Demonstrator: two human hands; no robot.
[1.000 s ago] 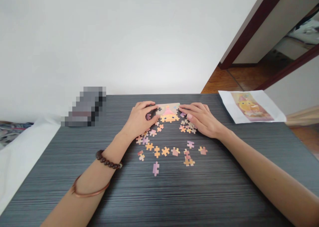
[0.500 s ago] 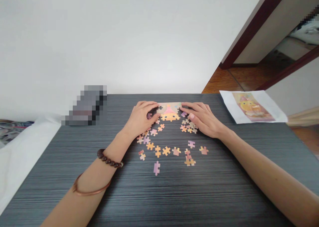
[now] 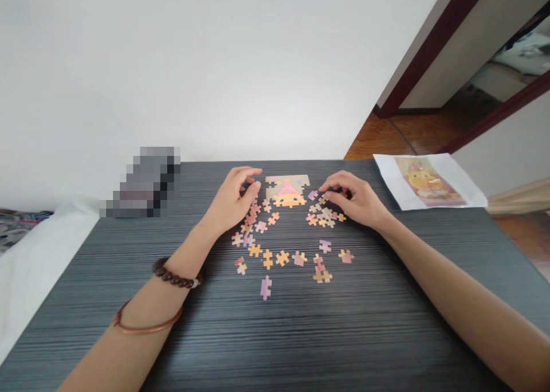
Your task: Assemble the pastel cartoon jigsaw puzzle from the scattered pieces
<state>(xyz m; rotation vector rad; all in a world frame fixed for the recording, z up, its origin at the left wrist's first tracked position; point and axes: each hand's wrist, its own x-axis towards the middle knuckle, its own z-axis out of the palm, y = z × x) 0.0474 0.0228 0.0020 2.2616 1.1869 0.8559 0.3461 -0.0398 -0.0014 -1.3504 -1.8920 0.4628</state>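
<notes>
Puzzle (image 3: 287,188) on table (image 3: 301,334), left hand (image 3: 230,202) with digits apart, right hand (image 3: 357,202) at loose pieces (image 3: 327,213), grip unclear

One left hand (image 3: 232,200), one right hand (image 3: 354,200). Between them: one joined puzzle section (image 3: 289,190). Around both: over twenty loose pieces (image 3: 282,258), overlap preventing exact count. Behind left: two bracelets (image 3: 175,279). Right of right: one printed sheet (image 3: 431,181).

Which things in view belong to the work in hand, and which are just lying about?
Part of the work:
partly joined puzzle
loose puzzle pieces
printed picture sheet, likely its reference

Just lying about:
grey object, pixelated beyond recognition
white cloth, far left
</notes>
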